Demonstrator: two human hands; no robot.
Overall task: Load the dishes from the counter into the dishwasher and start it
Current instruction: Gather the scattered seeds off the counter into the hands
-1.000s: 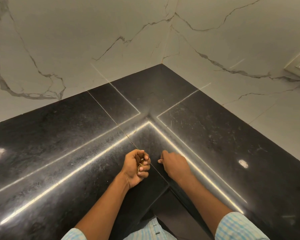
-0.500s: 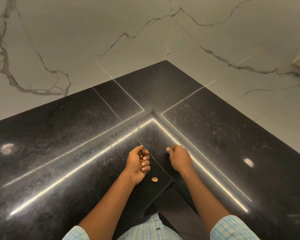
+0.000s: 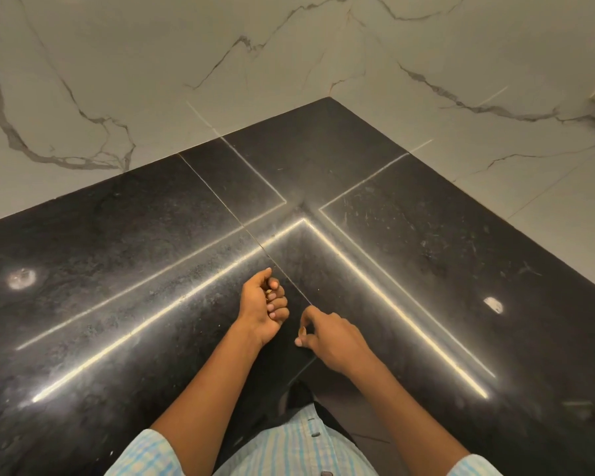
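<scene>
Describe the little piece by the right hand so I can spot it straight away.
Start at the inner corner of the black counter, nearest the person, where both hands meet. Between thumb and forefinger of the right hand sits the small tan piece. It is the only tan speck against the dark stone; the other tan bits are gripped in the left hand.

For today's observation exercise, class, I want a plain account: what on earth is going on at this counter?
A person stands at the inner corner of a black stone counter. The left hand is curled in a closed grip round a tan bit that peeks out between the fingers. The right hand pinches a small tan piece between thumb and finger near the counter's front edge. Whether it has left the surface is unclear.
</scene>
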